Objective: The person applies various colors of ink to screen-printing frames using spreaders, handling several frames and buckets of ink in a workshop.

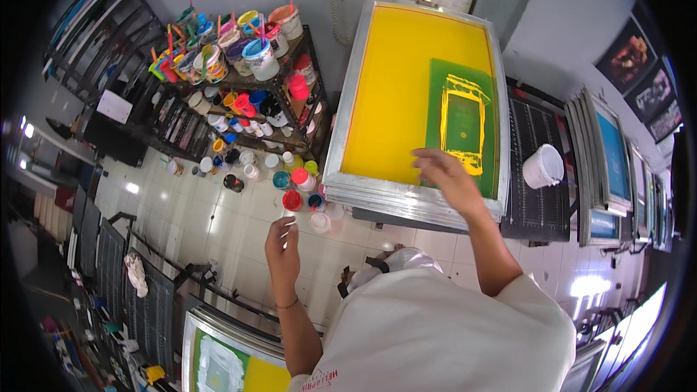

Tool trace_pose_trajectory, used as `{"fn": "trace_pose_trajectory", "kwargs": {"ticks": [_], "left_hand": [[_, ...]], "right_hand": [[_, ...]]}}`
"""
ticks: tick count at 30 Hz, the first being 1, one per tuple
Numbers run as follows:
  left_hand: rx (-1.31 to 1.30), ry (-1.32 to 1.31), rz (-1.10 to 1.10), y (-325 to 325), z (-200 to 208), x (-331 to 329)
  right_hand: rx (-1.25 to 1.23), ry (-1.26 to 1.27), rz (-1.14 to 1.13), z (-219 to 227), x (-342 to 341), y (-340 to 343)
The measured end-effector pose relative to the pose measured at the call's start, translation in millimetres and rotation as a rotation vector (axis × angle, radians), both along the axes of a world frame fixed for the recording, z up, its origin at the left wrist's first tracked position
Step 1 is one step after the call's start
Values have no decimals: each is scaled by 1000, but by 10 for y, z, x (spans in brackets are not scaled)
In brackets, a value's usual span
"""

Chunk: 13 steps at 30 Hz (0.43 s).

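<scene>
My right hand (pixel 449 176) is stretched out over the near part of a silkscreen frame (pixel 392 101), its fingers apart and nothing in them. Whether the fingertips touch the mesh I cannot tell. Yellow mesh fills the metal frame, with a green stencil patch (pixel 439 87) on the right side bearing a rectangular outline in wet-looking yellow. More frames are stacked beneath it. My left hand (pixel 282 249) hangs in the air over the floor, below the ink pots, with loosely bent fingers and nothing held.
A white bucket (pixel 543 166) stands on a black platen right of the stack. Shelves (pixel 298 65) at the left hold several ink tubs; more pots, including a red one (pixel 292 201), sit on the floor. Another screen (pixel 261 374) lies lower left. Framed screens (pixel 610 152) lean at the right.
</scene>
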<state>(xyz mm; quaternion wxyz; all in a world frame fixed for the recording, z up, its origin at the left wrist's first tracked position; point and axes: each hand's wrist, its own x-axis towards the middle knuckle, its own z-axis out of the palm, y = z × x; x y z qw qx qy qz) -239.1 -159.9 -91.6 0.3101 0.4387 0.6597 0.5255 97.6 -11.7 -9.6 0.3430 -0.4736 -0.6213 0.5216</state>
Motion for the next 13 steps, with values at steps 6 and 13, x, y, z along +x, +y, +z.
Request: {"fn": "trace_pose_trajectory", "kwargs": {"ticks": [6,13], "left_hand": [[-108,7,66,294,-422,410],[-503,125,209,-210,-1575,461]], "right_hand": [[-53,-77,-328,-50,889,108],[-6,-135,-221,-490,1593,427]]}}
